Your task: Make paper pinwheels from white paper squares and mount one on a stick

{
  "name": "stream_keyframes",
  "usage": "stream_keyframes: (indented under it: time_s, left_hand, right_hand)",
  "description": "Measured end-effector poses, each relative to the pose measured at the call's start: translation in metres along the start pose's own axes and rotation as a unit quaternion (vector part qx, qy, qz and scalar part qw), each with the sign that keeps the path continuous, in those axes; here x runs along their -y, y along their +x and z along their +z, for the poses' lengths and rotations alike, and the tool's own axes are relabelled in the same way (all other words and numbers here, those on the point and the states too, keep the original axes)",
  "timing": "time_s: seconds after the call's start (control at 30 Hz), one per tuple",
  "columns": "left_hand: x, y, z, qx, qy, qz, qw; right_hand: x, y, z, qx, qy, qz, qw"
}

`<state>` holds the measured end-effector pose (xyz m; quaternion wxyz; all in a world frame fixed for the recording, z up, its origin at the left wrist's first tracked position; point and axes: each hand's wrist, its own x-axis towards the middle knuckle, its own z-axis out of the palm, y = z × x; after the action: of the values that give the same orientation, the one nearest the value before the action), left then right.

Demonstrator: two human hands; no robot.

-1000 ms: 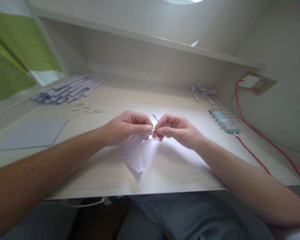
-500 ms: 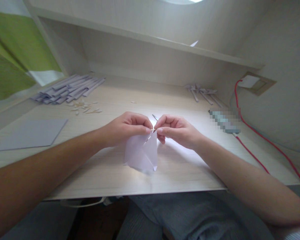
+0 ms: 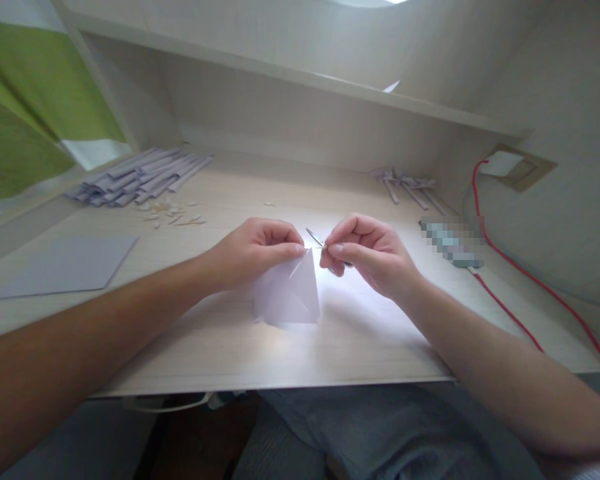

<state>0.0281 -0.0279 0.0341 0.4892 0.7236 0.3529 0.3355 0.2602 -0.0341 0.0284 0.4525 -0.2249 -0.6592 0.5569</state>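
My left hand (image 3: pixel 265 248) pinches the top corner of a thin white paper (image 3: pixel 287 293), which hangs below the fingers with crease or cut lines across it. Apart from it to the right, my right hand (image 3: pixel 365 250) is closed, thumb against fingertips, with the tip of a small thin pale stick (image 3: pixel 321 248) just showing; most of it is hidden. Behind the right fingers a pair of scissors (image 3: pixel 314 236) appears to lie on the desk, its blade pointing up-left and its handles partly covered.
Rolled paper tubes (image 3: pixel 140 177) are piled at back left, beside scattered cotton swab pieces (image 3: pixel 165 210). A paper stack (image 3: pixel 73 265) lies at left. Folded paper pieces with stems (image 3: pixel 405 183) rest at back right, near a blurred phone (image 3: pixel 450 243) on a red cable (image 3: pixel 510 313).
My right hand has drawn away from the paper, up and to the right, revealing more of the scissors. The left hand keeps its pinch; the paper has swung slightly.
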Motion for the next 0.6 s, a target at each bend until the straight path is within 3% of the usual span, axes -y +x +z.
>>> stream_keyframes:
  time_s: [0.1, 0.3, 0.6]
  left_hand:
    - [0.0013, 0.0009, 0.0001, -0.007, 0.006, 0.006, 1.000]
    - [0.0031, 0.0019, -0.0010, 0.009, 0.000, 0.032, 0.999]
    - [0.0010, 0.0033, -0.0004, -0.006, -0.019, 0.049, 0.999]
  right_hand:
    - [0.0063, -0.0032, 0.0090, 0.028, -0.031, 0.007, 0.999]
    - [-0.0003, -0.0004, 0.0094, -0.033, -0.061, 0.039, 0.997]
    - [-0.0023, 0.0017, 0.0048, -0.034, -0.036, 0.053, 0.997]
